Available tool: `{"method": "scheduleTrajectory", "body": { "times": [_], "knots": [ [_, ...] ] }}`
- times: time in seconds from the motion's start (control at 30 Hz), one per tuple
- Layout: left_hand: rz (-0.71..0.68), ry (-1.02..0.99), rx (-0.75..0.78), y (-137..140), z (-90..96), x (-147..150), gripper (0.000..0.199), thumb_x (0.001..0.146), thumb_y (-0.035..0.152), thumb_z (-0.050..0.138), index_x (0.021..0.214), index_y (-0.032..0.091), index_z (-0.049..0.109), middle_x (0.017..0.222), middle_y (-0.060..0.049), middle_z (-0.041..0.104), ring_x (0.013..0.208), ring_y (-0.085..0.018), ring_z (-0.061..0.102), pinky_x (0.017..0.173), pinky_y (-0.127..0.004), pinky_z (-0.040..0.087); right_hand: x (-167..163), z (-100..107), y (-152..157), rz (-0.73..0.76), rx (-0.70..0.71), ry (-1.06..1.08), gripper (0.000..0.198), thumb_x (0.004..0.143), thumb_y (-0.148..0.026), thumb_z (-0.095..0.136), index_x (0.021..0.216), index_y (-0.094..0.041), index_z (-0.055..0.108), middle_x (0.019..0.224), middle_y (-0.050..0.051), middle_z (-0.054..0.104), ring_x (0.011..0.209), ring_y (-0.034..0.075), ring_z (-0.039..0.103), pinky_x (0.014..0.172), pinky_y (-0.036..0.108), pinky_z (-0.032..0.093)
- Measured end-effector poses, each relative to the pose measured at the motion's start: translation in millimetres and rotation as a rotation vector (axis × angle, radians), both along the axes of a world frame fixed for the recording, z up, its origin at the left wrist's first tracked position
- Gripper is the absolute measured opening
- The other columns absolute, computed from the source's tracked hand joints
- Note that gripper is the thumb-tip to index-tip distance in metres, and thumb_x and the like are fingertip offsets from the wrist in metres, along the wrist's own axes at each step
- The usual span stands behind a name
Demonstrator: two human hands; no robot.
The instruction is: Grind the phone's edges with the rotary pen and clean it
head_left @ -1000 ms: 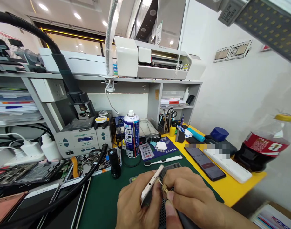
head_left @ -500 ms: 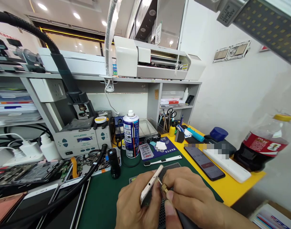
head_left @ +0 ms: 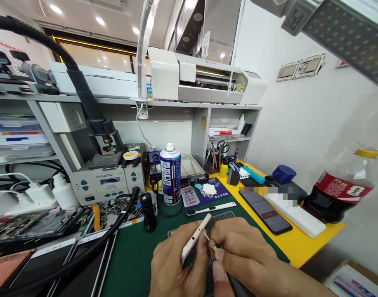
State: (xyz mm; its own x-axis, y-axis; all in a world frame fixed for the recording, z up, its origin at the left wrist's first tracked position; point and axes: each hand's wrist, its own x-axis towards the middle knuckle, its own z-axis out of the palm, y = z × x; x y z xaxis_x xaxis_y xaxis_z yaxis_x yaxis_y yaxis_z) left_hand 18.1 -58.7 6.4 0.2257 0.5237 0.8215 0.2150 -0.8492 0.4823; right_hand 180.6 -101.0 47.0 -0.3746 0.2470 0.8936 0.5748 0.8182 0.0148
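Observation:
My left hand point(head_left: 173, 262) grips a phone point(head_left: 195, 239) on its edge, its pale narrow side with small holes facing up. In my right hand point(head_left: 253, 251) is a dark-handled tool with a brass collar point(head_left: 213, 246) and a thin needle-like tip. The tip points at the phone's edge, close by my left thumb; whether it touches the phone I cannot tell. My right fingers wrap the tool just below and around the collar. Beneath both hands lies a dark perforated pad point(head_left: 224, 216) on the green mat point(head_left: 133, 255).
A blue spray can point(head_left: 170, 175), a black flashlight point(head_left: 148, 212) and a white-handled brush point(head_left: 212, 208) stand or lie beyond my hands. Left are a rework station point(head_left: 110, 181), a black hose and several phone parts. Right are a phone point(head_left: 265, 211), a white bar and a cola bottle point(head_left: 340, 185).
Both hands keep nearly the same place and grip. The phone and the tool's collar have shifted very slightly left.

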Motion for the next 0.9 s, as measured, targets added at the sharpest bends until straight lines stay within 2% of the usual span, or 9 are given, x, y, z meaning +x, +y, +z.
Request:
{"method": "scheduleTrajectory", "body": {
  "times": [0.07, 0.23, 0.57, 0.73, 0.9],
  "knots": [
    [-0.001, -0.005, -0.006, -0.9, 0.1, 0.4, 0.017, 0.096, 0.021, 0.059, 0.111, 0.023, 0.067, 0.087, 0.0, 0.078, 0.065, -0.013, 0.074, 0.064, -0.017, 0.06, 0.5, -0.9, 0.4, -0.007, 0.0, 0.007, 0.025, 0.085, 0.004, 0.05, 0.078, -0.02, 0.054, 0.062, 0.0, 0.062, 0.066, 0.015, 0.069, 0.067, 0.028, 0.06],
    [-0.017, -0.043, -0.013, -3.1, 0.1, 1.1, 0.022, 0.094, 0.015, 0.059, 0.113, 0.024, 0.066, 0.092, 0.0, 0.077, 0.068, -0.012, 0.075, 0.064, -0.017, 0.059, -1.3, -1.5, 1.4, 0.005, -0.008, 0.041, 0.025, 0.084, 0.002, 0.05, 0.074, -0.021, 0.053, 0.059, -0.002, 0.055, 0.059, 0.014, 0.064, 0.064, 0.027, 0.059],
    [-0.018, -0.034, 0.013, -0.4, 0.4, 0.5, 0.021, 0.095, 0.016, 0.059, 0.113, 0.024, 0.066, 0.09, 0.001, 0.078, 0.066, -0.011, 0.074, 0.063, -0.016, 0.058, -4.3, -1.2, 1.0, 0.025, -0.045, 0.062, 0.027, 0.083, 0.006, 0.05, 0.071, -0.019, 0.054, 0.061, 0.0, 0.06, 0.066, 0.016, 0.069, 0.067, 0.028, 0.059],
    [-0.007, -0.052, 0.001, -1.5, 0.0, 1.8, 0.02, 0.095, 0.018, 0.06, 0.112, 0.024, 0.066, 0.09, 0.001, 0.077, 0.064, -0.011, 0.073, 0.063, -0.015, 0.058, -2.6, 0.0, -0.2, 0.037, -0.119, 0.079, 0.028, 0.084, 0.004, 0.049, 0.07, -0.02, 0.051, 0.061, 0.0, 0.059, 0.067, 0.016, 0.067, 0.068, 0.029, 0.058],
    [-0.013, -0.036, -0.009, -0.9, -1.1, -0.3, 0.021, 0.095, 0.018, 0.06, 0.114, 0.025, 0.066, 0.091, 0.002, 0.077, 0.068, -0.01, 0.074, 0.067, -0.013, 0.057, -3.2, 0.3, 0.9, 0.043, -0.155, 0.059, 0.028, 0.083, 0.004, 0.049, 0.07, -0.02, 0.048, 0.06, 0.0, 0.058, 0.06, 0.015, 0.064, 0.06, 0.028, 0.056]
  ]
}}
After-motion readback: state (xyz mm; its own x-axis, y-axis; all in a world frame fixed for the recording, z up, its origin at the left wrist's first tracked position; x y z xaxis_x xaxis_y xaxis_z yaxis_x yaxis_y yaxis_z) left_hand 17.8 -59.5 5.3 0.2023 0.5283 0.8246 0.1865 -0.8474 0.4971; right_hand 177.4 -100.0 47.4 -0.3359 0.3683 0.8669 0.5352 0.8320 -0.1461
